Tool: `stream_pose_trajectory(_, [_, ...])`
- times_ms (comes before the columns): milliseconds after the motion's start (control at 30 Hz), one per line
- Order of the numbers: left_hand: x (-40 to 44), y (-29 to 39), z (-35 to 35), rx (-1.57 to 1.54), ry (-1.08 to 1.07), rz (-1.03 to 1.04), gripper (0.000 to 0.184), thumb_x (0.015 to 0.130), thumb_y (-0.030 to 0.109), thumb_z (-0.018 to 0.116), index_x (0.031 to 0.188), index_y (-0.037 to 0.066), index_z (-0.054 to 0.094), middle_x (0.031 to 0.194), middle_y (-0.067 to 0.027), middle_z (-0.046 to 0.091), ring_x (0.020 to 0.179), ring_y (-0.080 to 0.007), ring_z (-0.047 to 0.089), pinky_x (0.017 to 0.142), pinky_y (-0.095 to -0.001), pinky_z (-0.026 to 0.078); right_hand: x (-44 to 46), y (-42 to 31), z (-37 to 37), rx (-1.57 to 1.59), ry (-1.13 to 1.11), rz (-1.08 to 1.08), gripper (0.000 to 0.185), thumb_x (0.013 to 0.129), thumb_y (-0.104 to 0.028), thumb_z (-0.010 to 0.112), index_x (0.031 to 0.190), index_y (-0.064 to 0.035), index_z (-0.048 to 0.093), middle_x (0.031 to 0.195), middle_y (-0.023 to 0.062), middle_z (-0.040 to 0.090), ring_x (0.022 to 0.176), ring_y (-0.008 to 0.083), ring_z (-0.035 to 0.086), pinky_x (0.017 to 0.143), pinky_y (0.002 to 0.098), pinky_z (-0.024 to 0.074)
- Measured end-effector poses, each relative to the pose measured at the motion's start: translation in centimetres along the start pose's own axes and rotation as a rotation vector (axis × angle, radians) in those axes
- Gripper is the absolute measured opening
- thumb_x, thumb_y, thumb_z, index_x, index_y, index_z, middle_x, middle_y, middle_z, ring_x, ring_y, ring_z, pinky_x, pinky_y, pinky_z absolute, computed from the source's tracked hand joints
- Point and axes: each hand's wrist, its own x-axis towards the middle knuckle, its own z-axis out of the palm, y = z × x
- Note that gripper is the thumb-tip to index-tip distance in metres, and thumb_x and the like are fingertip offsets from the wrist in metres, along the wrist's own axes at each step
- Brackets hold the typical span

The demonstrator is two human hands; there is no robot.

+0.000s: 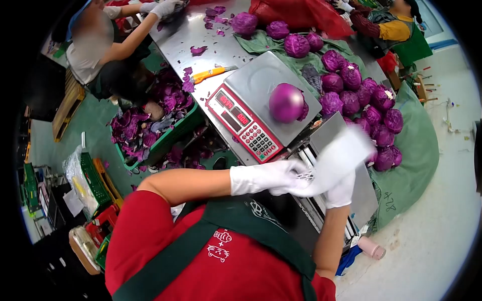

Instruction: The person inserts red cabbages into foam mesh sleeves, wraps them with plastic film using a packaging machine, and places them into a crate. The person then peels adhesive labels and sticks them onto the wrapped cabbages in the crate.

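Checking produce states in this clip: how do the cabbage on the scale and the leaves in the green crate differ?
The cabbage is a whole, round head; the leaves are loose pieces. The cabbage sits alone on the scale; the leaves are heaped in the crate. Both are purple.

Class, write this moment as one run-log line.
left hand: holding blurred white material | right hand: partly behind it | purple cabbage: on scale | orange tool: on table

Left hand (268,178), fingers curled, reaches across toward right hand (341,190); left elbow bent.
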Motion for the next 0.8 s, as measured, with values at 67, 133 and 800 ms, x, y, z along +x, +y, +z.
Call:
stream_pose_trajectory(67, [-1.3, 1.6, -2.7, 0.311, 0.224, -0.036, 0.025, 0.084, 0.019, 0.067, 0.104, 0.004, 0.062, 0.074, 0.0016, 0.058, 0.058, -0.0049, 0.050, 0.049, -0.0198, 0.040, 4.0, -0.2, -3.9, -0.313, -0.089, 0.080, 0.022, 0.092, -0.025, 0.055, 0.098, -0.0034, 0.055, 0.099, 0.0026, 0.056, 0.086, 0.0133, 0.055, 0.078, 0.0282, 0.0464])
stream_pose_trajectory(133, [-0.8, 4.0, -6.3, 0.475, 0.635, 0.434, 0.015, 0.085, 0.018, 0.065, 0.093, 0.005, 0.064, 0.082, -0.0024, 0.064, 0.071, -0.0082, 0.060, 0.065, -0.0233, 0.050, 5.6, 0.3, -0.7, -0.904, -0.340, -0.030, 0.022, 0.083, -0.012, 0.062, 0.101, -0.0029, 0.054, 0.096, 0.0040, 0.057, 0.089, 0.0101, 0.053, 0.080, 0.0261, 0.0446])
stream_pose_trajectory(800, [-0.8, 6.5, -8.9, -0.452, 0.113, 0.172, 0.060, 0.097, 0.050, 0.035, 0.134, 0.004, 0.041, 0.133, -0.0137, 0.049, 0.119, -0.0243, 0.051, 0.101, -0.0394, 0.042, 4.5, 1.6, 2.9, -0.743, -0.151, -0.441, 0.022, 0.086, -0.012, 0.053, 0.099, 0.0040, 0.061, 0.097, 0.0117, 0.064, 0.088, 0.0186, 0.062, 0.083, 0.0302, 0.0488])
